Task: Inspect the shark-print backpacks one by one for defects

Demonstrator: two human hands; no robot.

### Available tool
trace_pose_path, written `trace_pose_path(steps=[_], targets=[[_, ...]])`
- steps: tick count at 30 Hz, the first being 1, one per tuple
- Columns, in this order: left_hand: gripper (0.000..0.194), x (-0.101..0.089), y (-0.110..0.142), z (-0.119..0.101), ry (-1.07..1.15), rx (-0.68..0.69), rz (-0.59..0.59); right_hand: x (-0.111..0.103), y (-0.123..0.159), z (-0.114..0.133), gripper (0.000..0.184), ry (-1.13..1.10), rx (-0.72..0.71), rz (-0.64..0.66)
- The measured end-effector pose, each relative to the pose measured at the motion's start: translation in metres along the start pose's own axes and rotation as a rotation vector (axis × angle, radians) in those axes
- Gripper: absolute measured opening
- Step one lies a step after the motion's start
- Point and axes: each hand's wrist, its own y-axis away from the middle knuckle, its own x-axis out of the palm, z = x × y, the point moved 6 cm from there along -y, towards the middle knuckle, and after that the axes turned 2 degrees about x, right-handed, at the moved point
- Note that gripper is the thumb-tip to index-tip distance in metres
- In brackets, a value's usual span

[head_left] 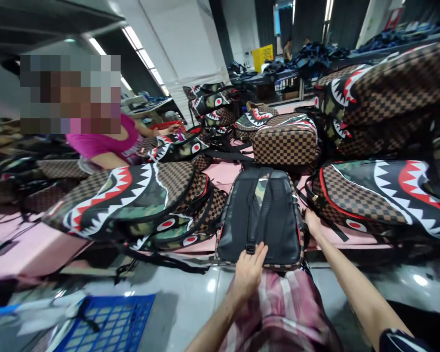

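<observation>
A backpack [227, 230] with brown checked edges lies back panel up on the table edge in front of me, its black shoulder straps [263, 215] running down the middle. My left hand [250, 268] is closed at the lower end of the straps, fingers by the black buckle [250, 248]. Against the backpack's right side is my right hand [313, 225], its fingers curled and partly hidden; what they grip is not clear. Two shark-mouth camouflage and checked backpacks flank it: a left one [132, 200] on a stack and a right one [374, 195].
Behind stands a checked backpack [285, 145], with more stacked at the right [399, 88]. A person in a pink top [106, 142] works across the pink table [33, 244] at left. A blue plastic crate [113, 318] is on the floor, lower left. Loose straps [168, 261] hang over the edge.
</observation>
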Motion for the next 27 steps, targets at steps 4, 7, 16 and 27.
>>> trace_pose_path(steps=[4,7,16,27], targets=[[0.050,-0.001,-0.001,0.002,0.047,0.012,0.014,0.000,0.010,-0.013,0.028,0.027,0.040,0.000],[0.049,-0.001,-0.001,0.000,0.072,0.026,0.064,0.000,0.013,-0.013,0.028,0.011,0.066,0.001],[0.050,-0.022,0.027,-0.045,0.110,0.079,0.101,-0.009,0.020,-0.036,0.017,-0.327,0.093,-0.026],[0.046,-0.059,0.056,-0.057,0.580,0.050,0.308,-0.039,0.133,-0.099,0.053,-1.021,0.131,-0.126]])
